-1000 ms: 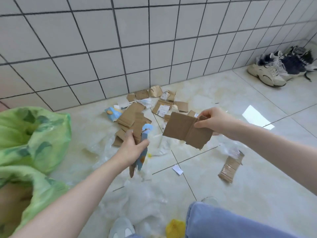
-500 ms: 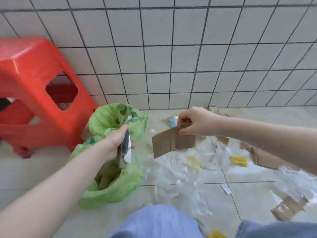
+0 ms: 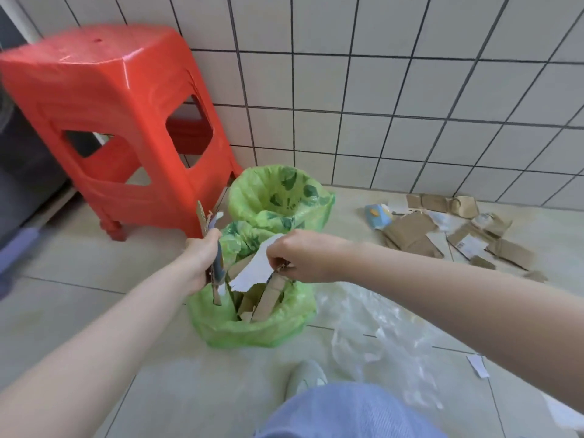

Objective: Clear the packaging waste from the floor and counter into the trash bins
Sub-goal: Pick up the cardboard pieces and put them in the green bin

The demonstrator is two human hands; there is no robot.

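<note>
Both hands [image 3: 202, 257] [image 3: 297, 257] gripping torn brown cardboard scraps [image 3: 268, 295] over green-bagged bin [image 3: 252, 324]

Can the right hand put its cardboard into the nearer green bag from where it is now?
Probably yes: the right hand holds the cardboard directly over the nearer green bag, whose mouth is open.

Two green-lined bins stand together on the floor: the near bin [image 3: 221, 324] holds upright cardboard pieces, the far bin [image 3: 249, 197] sits behind it. A cardboard strip [image 3: 270, 298] with a white flap hangs over the near bin. Torn cardboard [image 3: 410, 235] lies by the wall; clear film [image 3: 379, 336] is spread right of the bins.
</note>
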